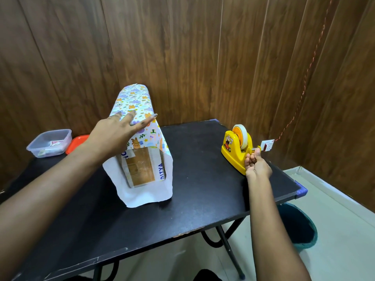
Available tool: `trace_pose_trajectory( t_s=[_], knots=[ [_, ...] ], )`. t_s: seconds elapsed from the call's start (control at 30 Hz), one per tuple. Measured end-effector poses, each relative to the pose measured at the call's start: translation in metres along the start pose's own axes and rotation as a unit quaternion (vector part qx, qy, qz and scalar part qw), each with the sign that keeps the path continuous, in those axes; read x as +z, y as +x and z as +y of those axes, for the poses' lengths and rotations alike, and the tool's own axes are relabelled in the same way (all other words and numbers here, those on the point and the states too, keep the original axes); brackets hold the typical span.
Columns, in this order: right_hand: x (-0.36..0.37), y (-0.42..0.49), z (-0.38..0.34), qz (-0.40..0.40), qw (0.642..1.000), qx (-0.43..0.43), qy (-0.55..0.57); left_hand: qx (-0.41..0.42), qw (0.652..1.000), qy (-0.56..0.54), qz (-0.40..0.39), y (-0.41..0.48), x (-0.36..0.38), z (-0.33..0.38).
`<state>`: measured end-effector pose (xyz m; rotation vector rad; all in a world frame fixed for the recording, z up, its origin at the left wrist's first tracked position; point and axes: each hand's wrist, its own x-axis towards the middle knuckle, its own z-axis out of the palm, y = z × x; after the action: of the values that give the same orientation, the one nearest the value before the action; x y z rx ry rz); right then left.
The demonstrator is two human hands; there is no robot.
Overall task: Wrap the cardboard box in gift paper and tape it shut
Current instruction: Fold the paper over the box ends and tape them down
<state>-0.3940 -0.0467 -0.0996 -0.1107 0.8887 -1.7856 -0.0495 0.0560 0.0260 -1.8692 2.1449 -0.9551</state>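
A tall cardboard box (140, 169) stands on the black table (203, 189), wrapped in floral gift paper (134, 100). The near end is uncovered, and the paper's white inside flares out around it. My left hand (115, 132) lies flat on the paper on top of the box, fingers spread. At the table's right side sits a yellow tape dispenser (236, 151) with a roll of tape (241, 134). My right hand (256, 164) is at the dispenser's cutter end, fingers curled and pinching the tape end there.
A clear plastic container (49, 142) and an orange lid (78, 144) sit at the table's far left. A dark bin (298, 226) stands on the floor under the right edge. Wood-panel walls close in behind; a red cord (304, 78) hangs at right.
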Motion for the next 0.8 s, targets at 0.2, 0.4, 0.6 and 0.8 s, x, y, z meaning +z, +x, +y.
trace_pose_trajectory(
  t_s=[0.2, 0.4, 0.6, 0.8],
  knots=[
    [-0.006, 0.006, 0.0, -0.038, 0.989, -0.044, -0.138, 0.002, 1.0, 0.012, -0.005, 0.0, -0.002, 0.0],
    [-0.01, 0.003, -0.005, -0.052, 0.989, -0.031, -0.135, 0.003, 1.0, 0.009, -0.002, 0.001, -0.001, 0.0],
    [-0.019, -0.007, 0.013, -0.015, 0.997, 0.068, 0.036, -0.004, 1.0, 0.005, -0.002, -0.001, -0.002, 0.001],
    [0.022, -0.087, 0.017, -0.265, 0.951, 0.055, -0.152, -0.018, 1.0, -0.01, -0.001, -0.001, -0.004, 0.0]
  ],
)
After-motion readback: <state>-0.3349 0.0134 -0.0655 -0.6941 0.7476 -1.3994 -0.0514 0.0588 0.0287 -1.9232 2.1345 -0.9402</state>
